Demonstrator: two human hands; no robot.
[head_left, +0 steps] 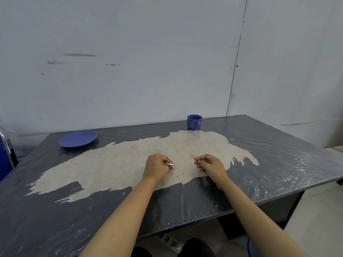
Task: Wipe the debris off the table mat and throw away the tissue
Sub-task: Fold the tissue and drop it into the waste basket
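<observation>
Both hands rest on the counter, which is covered by a dark table mat with a large pale, worn patch across its middle. The left hand lies curled on that patch, its fingers pinching a small white tissue; only a sliver of the tissue shows beyond the fingertips. The right hand lies just beside it, apart from the tissue, with its fingers curled loosely inward and pressed together (nothing is visible between them).

A few dark specks of debris lie on the pale patch between the 2 hands, near the wrists.

Toward the rear of the counter, 1 blue plate sits at the left and 1 blue cup stands upright at centre-right, both well apart from the hands.
</observation>
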